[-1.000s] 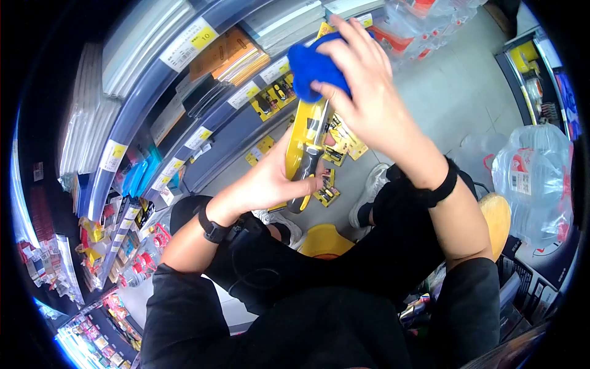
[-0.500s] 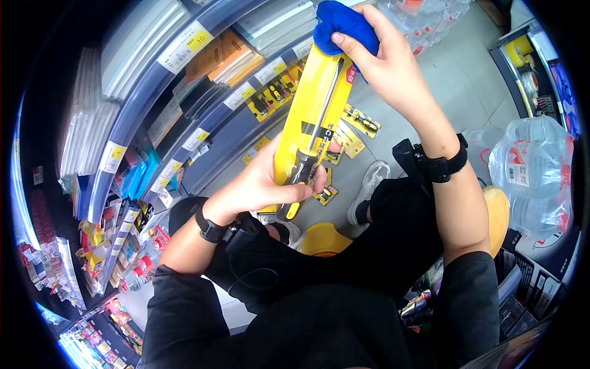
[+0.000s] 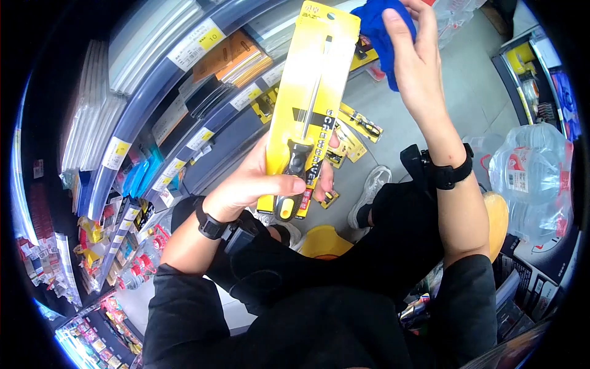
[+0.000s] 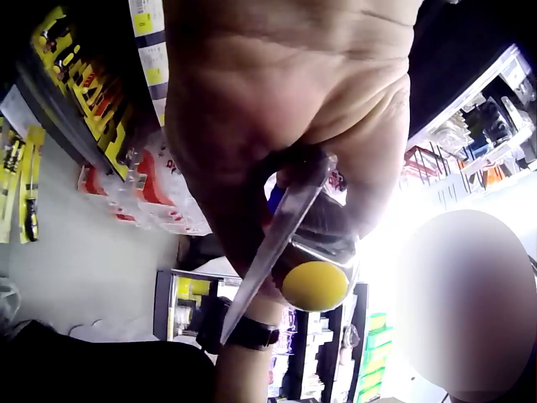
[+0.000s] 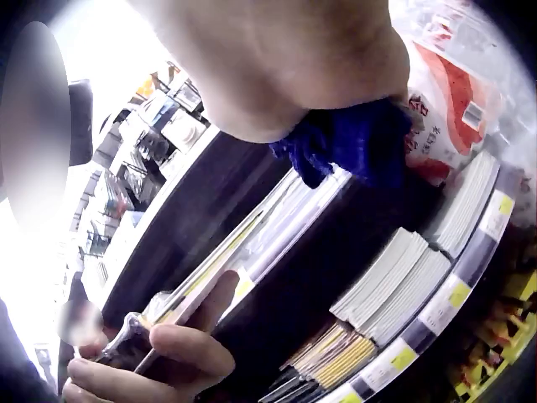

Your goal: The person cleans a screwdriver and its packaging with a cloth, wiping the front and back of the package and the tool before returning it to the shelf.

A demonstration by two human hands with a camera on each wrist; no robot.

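Note:
A yellow card pack with a screwdriver (image 3: 313, 92) is gripped near its lower end by my left hand (image 3: 252, 184), thumb across the black and yellow handle. The left wrist view shows the yellow handle end (image 4: 315, 285) below the left hand (image 4: 285, 109). My right hand (image 3: 418, 67) holds a bunched blue cloth (image 3: 378, 31) beside the pack's top right corner, apart from it. In the right wrist view the cloth (image 5: 352, 143) hangs under the right hand (image 5: 294, 59), and the left hand (image 5: 159, 369) holds the pack seen nearly edge-on.
Shelves with price labels (image 3: 196, 44) and stacked paper goods run along the left. More carded tools (image 3: 362, 123) lie on the floor (image 3: 455, 92) ahead of the shoes. Bottled water in plastic wrap (image 3: 531, 178) stands at the right. A yellow stool (image 3: 326, 241) is between the legs.
The right hand and cloth have come off the pack's top and moved right. The pack is turned more face-up to the head view, held by the left hand throughout.

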